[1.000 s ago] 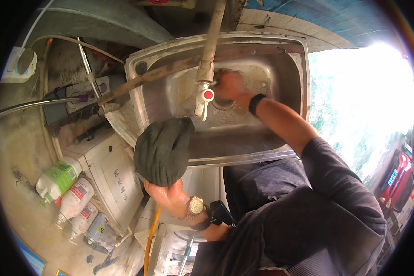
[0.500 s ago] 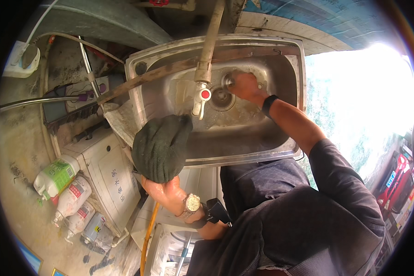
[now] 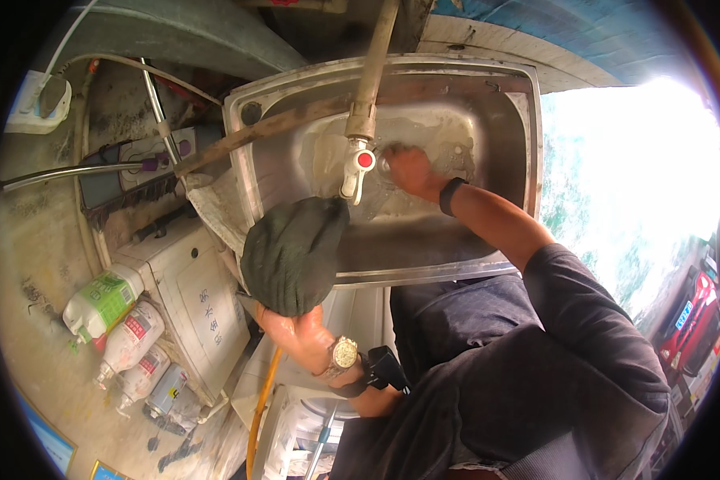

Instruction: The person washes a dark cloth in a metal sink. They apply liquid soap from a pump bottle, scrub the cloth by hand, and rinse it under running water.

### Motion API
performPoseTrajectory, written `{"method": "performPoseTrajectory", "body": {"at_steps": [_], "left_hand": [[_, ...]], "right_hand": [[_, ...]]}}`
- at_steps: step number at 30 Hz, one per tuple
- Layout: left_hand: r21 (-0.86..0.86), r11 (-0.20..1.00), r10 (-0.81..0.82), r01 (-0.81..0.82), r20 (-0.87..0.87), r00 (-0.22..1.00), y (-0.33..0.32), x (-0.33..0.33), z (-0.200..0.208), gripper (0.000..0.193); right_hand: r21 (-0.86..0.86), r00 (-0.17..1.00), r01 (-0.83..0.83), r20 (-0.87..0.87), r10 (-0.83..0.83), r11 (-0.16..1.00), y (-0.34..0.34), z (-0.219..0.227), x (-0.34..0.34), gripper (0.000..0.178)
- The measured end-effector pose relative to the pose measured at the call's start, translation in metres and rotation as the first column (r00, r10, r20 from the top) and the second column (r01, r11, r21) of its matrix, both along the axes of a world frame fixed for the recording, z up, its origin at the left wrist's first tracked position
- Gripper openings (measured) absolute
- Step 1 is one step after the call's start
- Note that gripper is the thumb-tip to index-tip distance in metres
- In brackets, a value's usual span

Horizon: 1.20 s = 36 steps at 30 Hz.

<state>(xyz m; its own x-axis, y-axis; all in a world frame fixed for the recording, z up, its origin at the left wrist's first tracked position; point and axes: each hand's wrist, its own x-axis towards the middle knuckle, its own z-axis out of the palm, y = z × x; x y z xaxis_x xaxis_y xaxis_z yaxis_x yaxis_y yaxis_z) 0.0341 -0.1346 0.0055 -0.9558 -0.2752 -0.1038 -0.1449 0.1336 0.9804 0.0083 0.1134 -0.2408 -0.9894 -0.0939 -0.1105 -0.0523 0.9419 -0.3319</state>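
Observation:
A dark grey-green cloth [image 3: 292,256], bunched into a rounded mass, hangs over the sink's near left edge. My left hand [image 3: 296,336] is closed on its lower end. My right hand [image 3: 412,172] reaches down into the steel sink [image 3: 424,260] and covers the drain. Its fingers are blurred, closed around a small round metal drain strainer [image 3: 384,163], of which only a pale edge shows. Just left of that hand is a white tap [image 3: 358,166] with a red-centred handle, above the basin. Shallow water lies on the sink's bottom.
A wooden strip [image 3: 284,124] crosses over the sink behind the tap pipe [image 3: 372,68]. Several bottles [image 3: 104,304] stand at the left beside a white box [image 3: 200,304]. A yellow hose [image 3: 262,416] runs down near my left forearm.
My right hand has moved slightly down and left, from beside the drain to over it, with the metal strainer. The left hand keeps the cloth; the whole view has shifted slightly.

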Motion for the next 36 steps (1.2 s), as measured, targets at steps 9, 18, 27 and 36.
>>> {"method": "performPoseTrajectory", "body": {"at_steps": [9, 18, 27, 36], "left_hand": [[0.095, 0.995, 0.001, -0.011, 0.099, 0.995, 0.024, 0.003, 0.019, 0.039], [0.867, 0.252, -0.092, -0.430, 0.463, 0.881, 0.043, -0.005, 0.005, 0.034], [0.819, 0.450, -0.180, -0.355, 0.473, 0.863, 0.063, -0.010, -0.066, 0.034], [0.775, 0.487, -0.174, -0.402, 0.537, 0.825, 0.085, 0.012, -0.142, 0.026]], "right_hand": [[0.044, 0.989, -0.050, 0.144, 0.043, 0.998, -0.001, -0.008, -0.003, 0.020], [-0.424, 0.837, 0.411, 0.526, -0.150, 0.807, -0.004, 0.058, -0.001, 0.057], [-0.644, 0.700, 0.703, 0.703, -0.130, 0.302, 0.014, 0.122, -0.008, 0.064], [-0.856, 0.864, 0.455, 0.357, -0.357, 0.245, -0.025, 0.234, -0.009, 0.059]]}}
